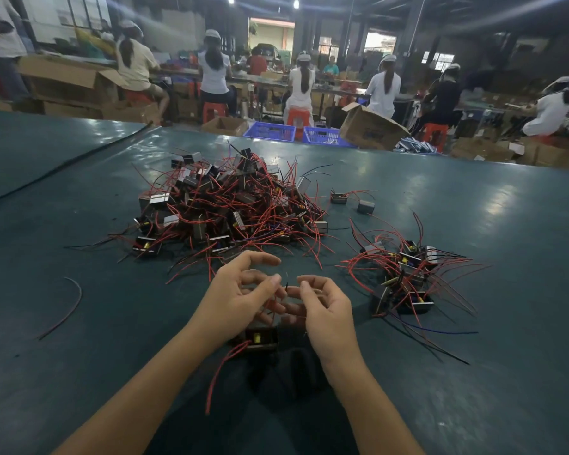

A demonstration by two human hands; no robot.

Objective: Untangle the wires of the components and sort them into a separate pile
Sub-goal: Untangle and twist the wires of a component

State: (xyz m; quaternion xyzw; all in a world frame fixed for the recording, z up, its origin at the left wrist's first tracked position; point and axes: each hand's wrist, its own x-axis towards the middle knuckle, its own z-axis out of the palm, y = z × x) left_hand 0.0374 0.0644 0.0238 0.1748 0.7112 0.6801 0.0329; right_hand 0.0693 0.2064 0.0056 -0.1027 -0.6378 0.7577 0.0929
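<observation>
Component: a small dark block [260, 338] with a yellow part on its face and thin red wires [213, 379]; it lies on the bench [112, 356] at the near side, right under the two hands.
Left hand [240, 297]: fingers curled, pinching the wires above the block.
Right hand [322, 310]: also curled, pinching the same wires close to the left hand.
Piles: two; the big tangled pile [224, 208] in the middle, the smaller pile [404, 277] at the right, well apart.
Single pieces: two lone components [339, 198] farther back; one loose wire [68, 305] at the left.
Writing: dark print on a cardboard box [372, 128], too blurred to read.
Crates: two blue crates [270, 130] behind the bench.
</observation>
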